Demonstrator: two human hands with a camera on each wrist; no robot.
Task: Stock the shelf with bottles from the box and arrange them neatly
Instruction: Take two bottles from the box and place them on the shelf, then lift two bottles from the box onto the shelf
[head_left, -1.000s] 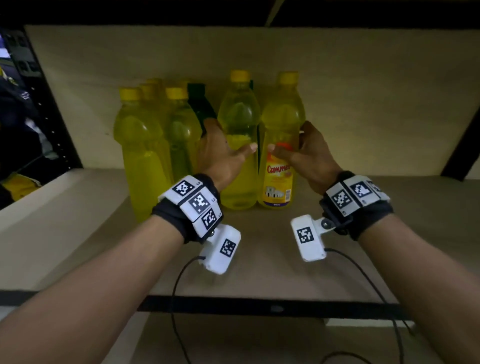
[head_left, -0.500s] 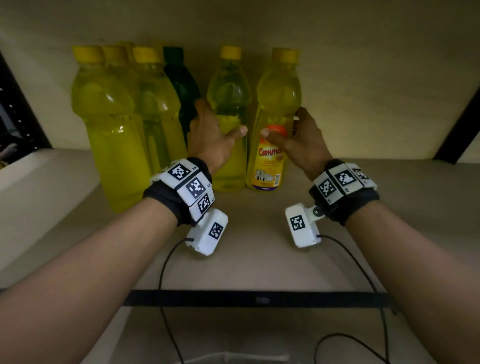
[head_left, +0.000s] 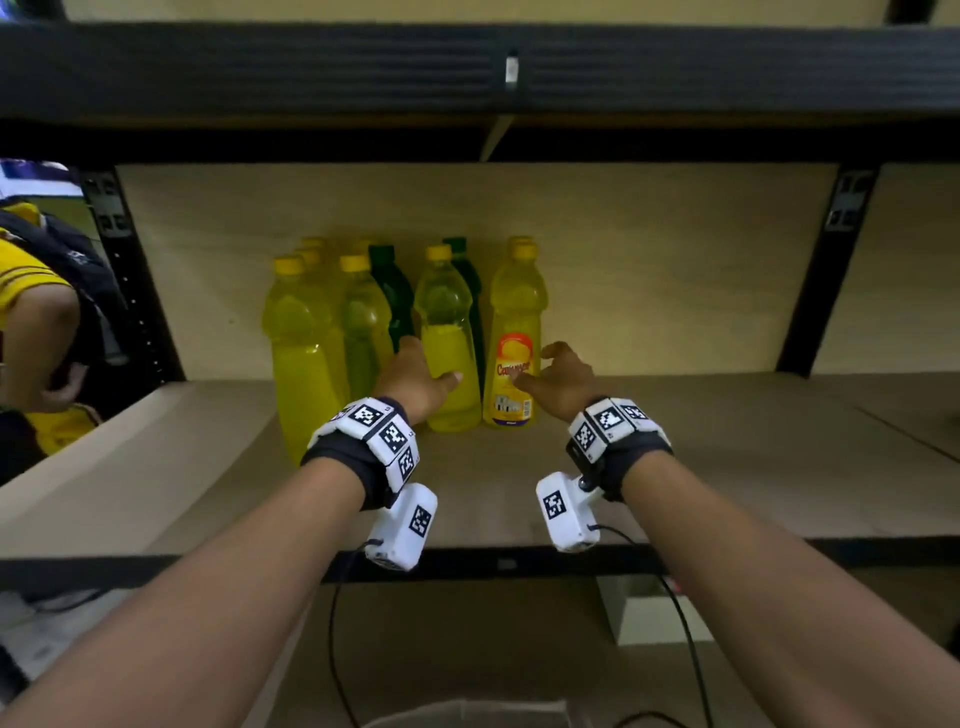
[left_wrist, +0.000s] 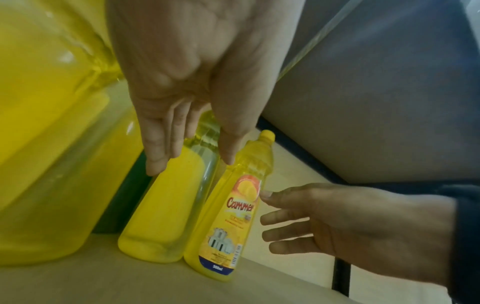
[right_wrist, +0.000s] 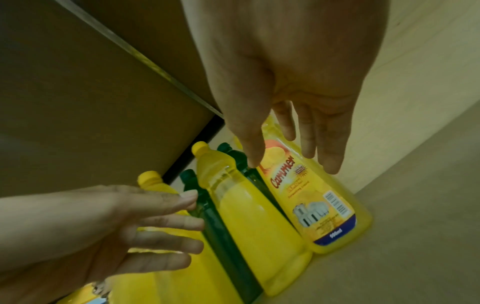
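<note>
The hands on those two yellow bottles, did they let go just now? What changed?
Yes. Both hands were wrapped around the front bottles; now the left hand and right hand have opened and pulled back toward the person, with fingers loose. The plain yellow bottle and the labelled bottle stay upright side by side, and the other bottles have not moved.

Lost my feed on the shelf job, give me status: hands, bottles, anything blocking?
Left hand and right hand open, holding nothing. Labelled bottle and plain yellow bottle upright side by side on shelf. Nothing blocking.
</note>
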